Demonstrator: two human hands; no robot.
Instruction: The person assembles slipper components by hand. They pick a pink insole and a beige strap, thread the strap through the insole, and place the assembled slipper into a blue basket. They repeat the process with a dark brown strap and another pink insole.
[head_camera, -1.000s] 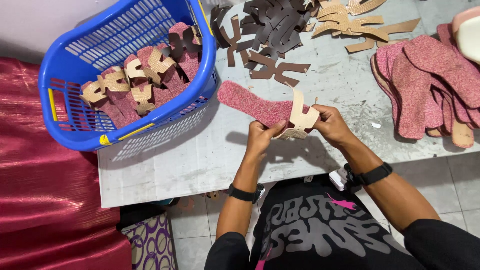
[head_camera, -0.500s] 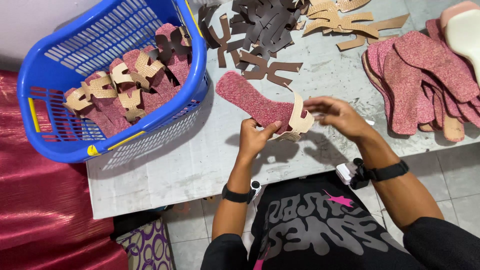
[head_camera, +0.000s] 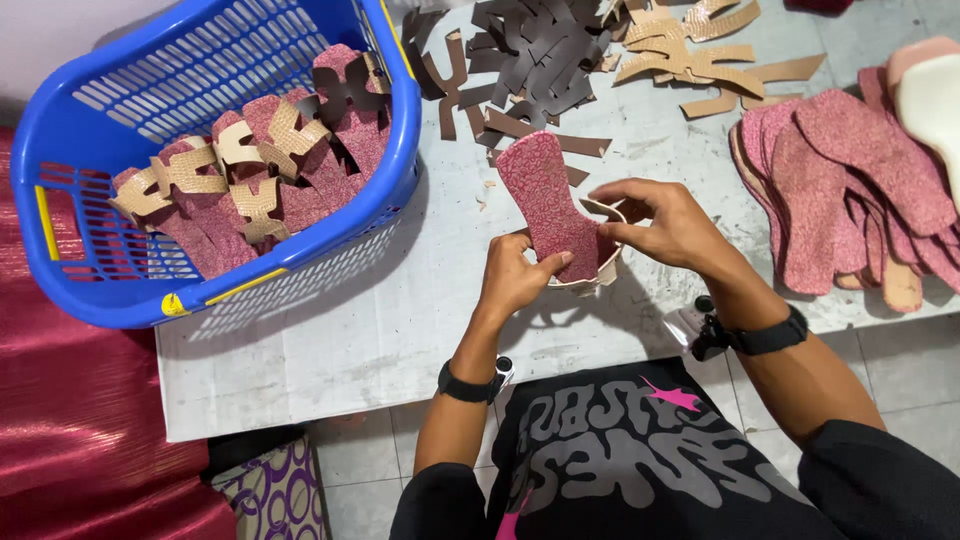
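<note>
Here, pink insole (head_camera: 548, 203) between both hands.

Worn, scuffed pale-grey worktable top (head_camera: 400, 330) filling mid-frame. Below its near edge, light grey tiled floor (head_camera: 370, 470). Left of the table, glossy crimson satin fabric (head_camera: 70, 420); just under its corner, purple-and-cream patterned cloth (head_camera: 275, 495). Soft, even light throughout.

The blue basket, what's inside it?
The blue basket holds pink insoles with tan straps and one dark strap on them. Whatever lies beneath that pile is covered.
</note>
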